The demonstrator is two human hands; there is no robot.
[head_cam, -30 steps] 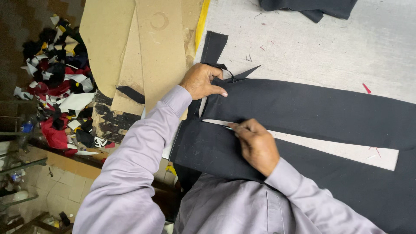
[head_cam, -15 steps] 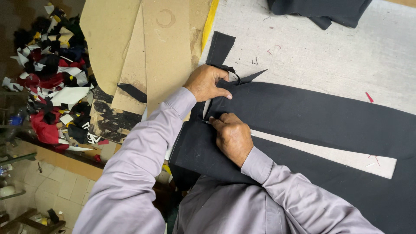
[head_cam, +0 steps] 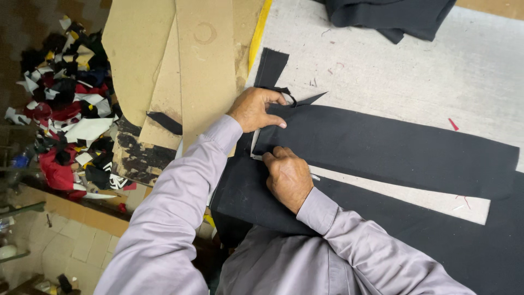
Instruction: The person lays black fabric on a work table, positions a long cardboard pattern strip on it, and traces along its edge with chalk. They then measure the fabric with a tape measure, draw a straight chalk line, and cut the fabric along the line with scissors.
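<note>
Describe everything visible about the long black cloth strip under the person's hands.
The black cloth strip is a long, matte, woven-looking piece with cut edges, lying flat on the pale table. It runs from near the table's left edge toward the right, with a thin pointed tail at its upper left corner. The left hand presses on that corner; the right hand touches its lower left edge. Another black cloth lies below it, past a pale gap.

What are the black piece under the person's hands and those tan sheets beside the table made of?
The black piece looks like matte woven cloth: it lies limp, with slightly frayed cut edges. The tan sheets look like stiff cardboard or pattern board: flat, dull brown, worn at the edges. The exact fibre cannot be told.
</note>
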